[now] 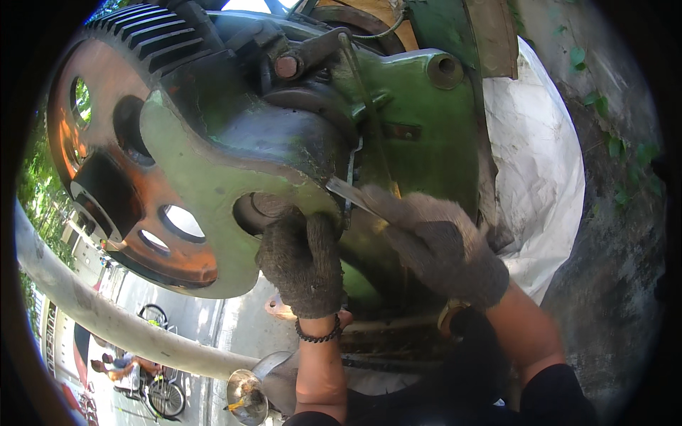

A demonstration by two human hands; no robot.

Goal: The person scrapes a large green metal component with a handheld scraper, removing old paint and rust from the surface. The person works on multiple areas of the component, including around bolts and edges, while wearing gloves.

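A large green machine casting (192, 167) with an oval hole fills the middle of the view. My left hand (298, 266), in a dark knit glove, is closed at the lower rim of that hole, its fingers curled against the metal. To its right, my gloved right hand (444, 245) grips a flat metal blade (352, 195), like a scraper. The blade points up and left, its tip at the casting's edge by a narrow gap. Most of the tool's grip is hidden in my fingers, and my left fingertips are partly out of sight.
An orange-faced toothed wheel (96, 106) stands at the left of the machine. White sheeting (533, 156) hangs at the right, before a grey wall (611, 234). A pale pipe (128, 323) curves across the lower left. Beyond it, people with a bicycle (165, 397) are on the street.
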